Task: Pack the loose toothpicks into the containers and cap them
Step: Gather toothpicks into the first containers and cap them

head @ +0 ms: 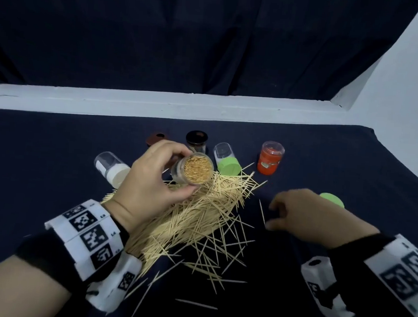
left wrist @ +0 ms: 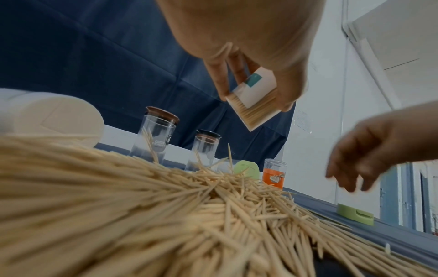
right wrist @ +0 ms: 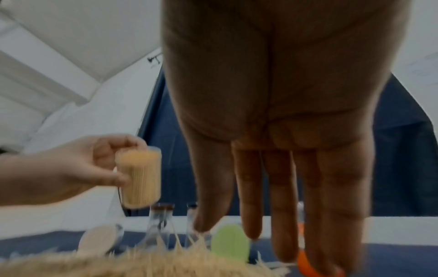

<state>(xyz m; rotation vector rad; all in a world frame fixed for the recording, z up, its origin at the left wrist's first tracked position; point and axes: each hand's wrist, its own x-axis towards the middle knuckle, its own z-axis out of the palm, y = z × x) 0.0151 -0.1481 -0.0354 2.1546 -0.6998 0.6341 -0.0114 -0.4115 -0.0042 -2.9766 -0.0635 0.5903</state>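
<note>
**A:** Where am I with this one?

**B:** My left hand (head: 152,179) is wrapped around a clear container (head: 194,169), lifted over the toothpick pile (head: 199,214) and tipped so its mouth faces me. It looks packed full and has no cap on. My right hand (head: 305,214) hangs just above the worktop (head: 54,160) with fingers straight and loose, holding nothing.

**A:** So the next thing is capping?

**B:** I'd say so. The green cap (head: 331,199) lies just beyond my right hand. I'd bring the container upright first so nothing slides out, check that no tips stand proud of the rim, then press the cap on squarely. A tilted cap would likely catch on the sticks.

**A:** Count things for me.

**B:** Six containers in all. One is in my left hand. The white-capped container (head: 112,168) and the green-capped container (head: 227,161) lie on their sides. The orange container (head: 270,157) stands at the far right. Two clear jars stand at the back, the brown-lidded jar (left wrist: 156,135) and the black-lidded jar (head: 197,140), both seemingly empty. One loose cap. The toothpicks are far too many to count, most heaped, some scattered nearer me.
</note>
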